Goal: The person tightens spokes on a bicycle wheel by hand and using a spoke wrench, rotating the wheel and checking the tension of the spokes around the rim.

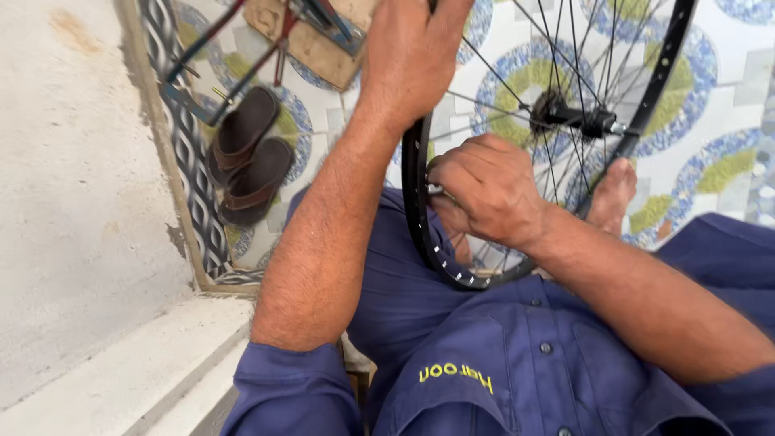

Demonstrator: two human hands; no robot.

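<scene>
Left hand (412, 56): we note it grasping the black spoked metal bicycle rim (416, 194) at top.
Right hand (484, 190): clenched on a small metal tool (436, 190) at the rim.

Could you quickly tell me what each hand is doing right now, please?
Left hand: closed on the top of the black wheel rim.
Right hand: fingers closed on a small metal tool at the rim.

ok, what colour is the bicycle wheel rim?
Black metal bicycle wheel rim, with small pale marks along its lower edge; seen in the head view.
</scene>
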